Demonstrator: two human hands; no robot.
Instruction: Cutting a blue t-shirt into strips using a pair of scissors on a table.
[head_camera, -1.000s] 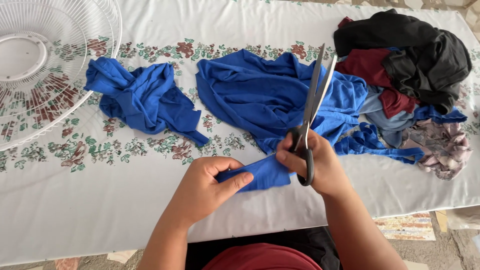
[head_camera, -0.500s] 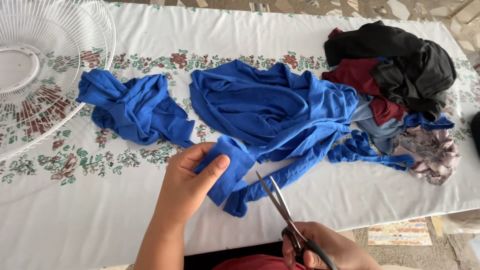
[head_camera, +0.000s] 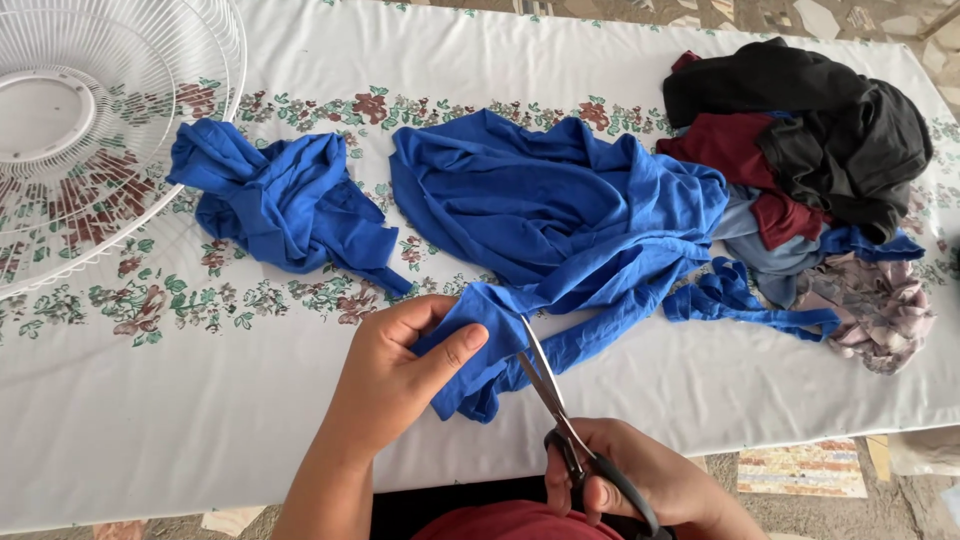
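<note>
In the head view, the left hand (head_camera: 400, 375) holds the near end of a blue cloth (head_camera: 560, 215). The thumb lies on top of the fold and the other fingers are curled under it, so the fingers pinch the cloth between them. This folded end hangs a little below the fingers, over the white tablecloth (head_camera: 200, 420) with its flower border.

The right hand (head_camera: 625, 480) is near the table edge, just to the right of the left hand and lower. Its fingers are pushed through the black handles of the scissors (head_camera: 560, 415) and closed around them. The blades point up and to the left, toward the left thumb, and the tips touch the edge of the cloth just beside that thumb. The blades look almost closed; I cannot tell if cloth is between them.

Beyond the left fingers, the rest of the blue cloth is spread in folds across the middle of the table. To the left of these fingers lies a second blue bundle (head_camera: 285, 200), and further left a white fan guard (head_camera: 110, 130). Far to the right of the right fingers is a pile of clothes (head_camera: 810, 130), black, dark red and pale patterned.
</note>
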